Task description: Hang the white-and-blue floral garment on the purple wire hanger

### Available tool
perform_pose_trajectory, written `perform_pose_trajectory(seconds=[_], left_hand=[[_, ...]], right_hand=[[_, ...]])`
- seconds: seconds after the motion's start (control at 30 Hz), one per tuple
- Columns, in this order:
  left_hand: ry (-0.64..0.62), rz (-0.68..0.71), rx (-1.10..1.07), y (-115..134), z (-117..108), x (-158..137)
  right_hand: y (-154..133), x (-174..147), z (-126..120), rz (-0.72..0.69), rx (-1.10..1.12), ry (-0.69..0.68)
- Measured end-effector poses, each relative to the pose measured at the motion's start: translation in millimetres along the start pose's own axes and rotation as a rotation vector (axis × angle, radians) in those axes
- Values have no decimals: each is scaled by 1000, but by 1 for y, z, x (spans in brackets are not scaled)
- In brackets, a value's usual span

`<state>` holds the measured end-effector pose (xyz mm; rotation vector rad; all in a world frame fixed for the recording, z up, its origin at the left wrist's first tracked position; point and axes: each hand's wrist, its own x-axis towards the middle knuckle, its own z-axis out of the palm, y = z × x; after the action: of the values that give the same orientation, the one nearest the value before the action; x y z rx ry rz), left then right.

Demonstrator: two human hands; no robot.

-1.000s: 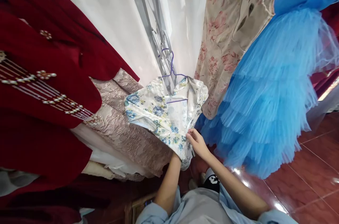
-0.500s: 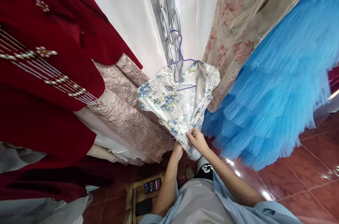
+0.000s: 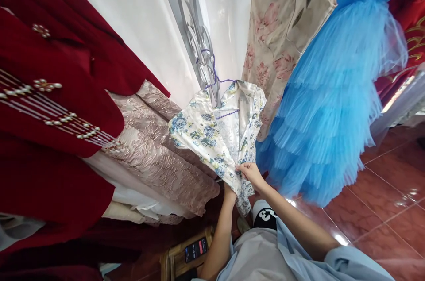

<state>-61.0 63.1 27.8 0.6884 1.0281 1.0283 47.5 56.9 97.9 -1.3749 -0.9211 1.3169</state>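
Note:
A white floral blouse (image 3: 206, 132) with blue flowers and a V neck hangs on a purple wire hanger (image 3: 215, 68), hooked on a grey metal hook strip. My right hand (image 3: 250, 172) pinches the blouse's front where the two sides meet, low on the V. Beneath the blouse's lower left edge is my left hand (image 3: 229, 191). Cloth covers its fingers, so their grip is hidden.
Dark red beaded garments (image 3: 63, 82) and a pink brocade one (image 3: 159, 152) hang at left. White cloth, a beige floral dress (image 3: 265, 37) and a blue tulle dress (image 3: 318, 108) hang behind and right. Below, a phone (image 3: 195, 249) lies on a wooden stool (image 3: 168, 267).
The view has turned a little to the right, so the hanging clothes appear shifted left. My right hand still pinches the blouse front. My left hand has slid slightly further under the cloth.

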Motion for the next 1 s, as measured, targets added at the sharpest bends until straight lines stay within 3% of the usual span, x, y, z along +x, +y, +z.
perform_pose_trajectory(seconds=[0.1, 0.27, 0.4, 0.53, 0.63, 0.7, 0.77, 0.8, 0.83, 0.87, 0.9, 0.93, 1.0], left_hand=[[35, 96, 102, 2, 3, 1], [80, 268, 450, -1, -13, -7], [66, 346, 418, -5, -23, -11], [81, 326, 376, -12, -21, -18], [230, 377, 356, 2, -33, -19], [412, 455, 325, 34, -50, -17], [611, 599, 294, 87, -64, -17], [699, 702, 287, 120, -66, -17], [807, 937, 289, 154, -63, -18], [797, 1154, 354, 190, -54, -19], [687, 1312, 474, 224, -40, -20], [539, 1418, 606, 255, -22, -20], [208, 1493, 913, 305, 20, -17]], right_hand=[[-47, 20, 4, -122, 98, 15], [-161, 66, 22, -394, 195, -16], [-237, 91, 43, -476, 240, -8], [-275, 97, 52, -479, 292, 33], [-279, 87, 48, -506, 262, -10], [-274, 77, 41, -530, 205, -67], [-267, 66, 34, -542, 147, -102], [-263, 62, 32, -544, 125, -105], [-259, 59, 30, -547, 110, -101], [-256, 56, 30, -552, 100, -91], [-253, 54, 30, -561, 93, -82], [-251, 52, 30, -574, 84, -78], [-247, 51, 31, -608, 59, -81]])
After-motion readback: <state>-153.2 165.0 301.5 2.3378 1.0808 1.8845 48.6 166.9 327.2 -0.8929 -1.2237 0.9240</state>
